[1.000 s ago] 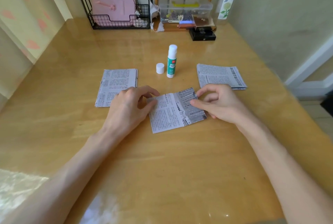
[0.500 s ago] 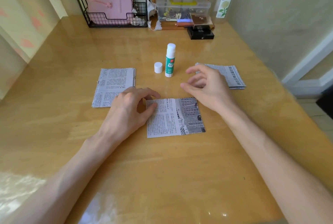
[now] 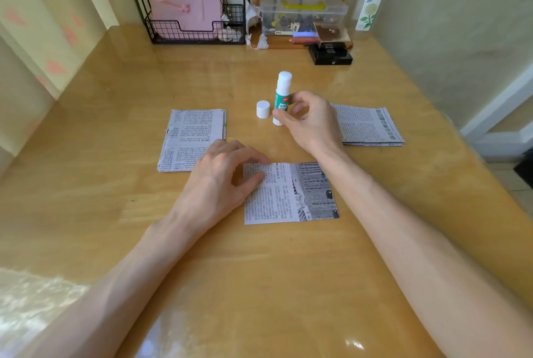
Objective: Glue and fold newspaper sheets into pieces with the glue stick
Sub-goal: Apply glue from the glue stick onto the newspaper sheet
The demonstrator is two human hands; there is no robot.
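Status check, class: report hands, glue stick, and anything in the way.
Left hand rests on folded sheet. Right hand pinches upright glue stick, cap off beside it. Nothing between stick and sheet.

Soft, even daylight filled the scene, bright without harsh contrast. The glossy honey-coloured wooden desk [image 3: 259, 285] threw back a washed-out white glare patch at its near left corner and a small sparkle by the near edge, with a broader sheen across its far half. Only a faint, diffuse shadow lay under the left hand [image 3: 219, 181]. The centre was sharp, the white-and-green glue stick [image 3: 282, 98] crisp. Wide-angle distortion bowed the desk's edges outward.
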